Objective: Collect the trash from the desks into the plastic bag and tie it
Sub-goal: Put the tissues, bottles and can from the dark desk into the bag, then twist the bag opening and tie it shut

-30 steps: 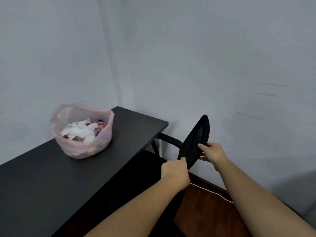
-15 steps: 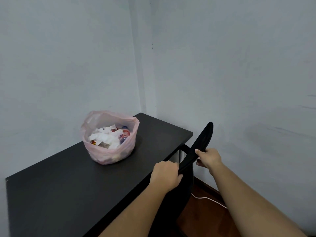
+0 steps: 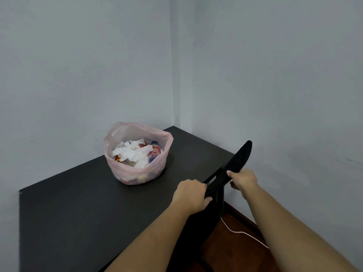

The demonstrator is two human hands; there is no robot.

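Note:
A pink plastic bag (image 3: 137, 173) stands open on the black desk (image 3: 78, 213), near the wall. Inside it lie crumpled white tissues (image 3: 131, 154) and a bottle with a red label (image 3: 155, 152). Both of my hands grip the top edge of a black chair's backrest (image 3: 238, 160) at the desk's right side. My left hand (image 3: 189, 195) holds the nearer end of the backrest. My right hand (image 3: 242, 178) holds it a little farther along. The bag is well to the left of both hands, untouched.
Grey walls meet in a corner behind the desk. A white cable (image 3: 241, 233) runs across the brown wooden floor (image 3: 231, 250) beside the chair. The chair's seat is hidden under the desk edge and my arms.
The chair's backrest has come closer to the desk's right edge with both hands on it. The view has swung so the bag and desk sit more toward the centre.

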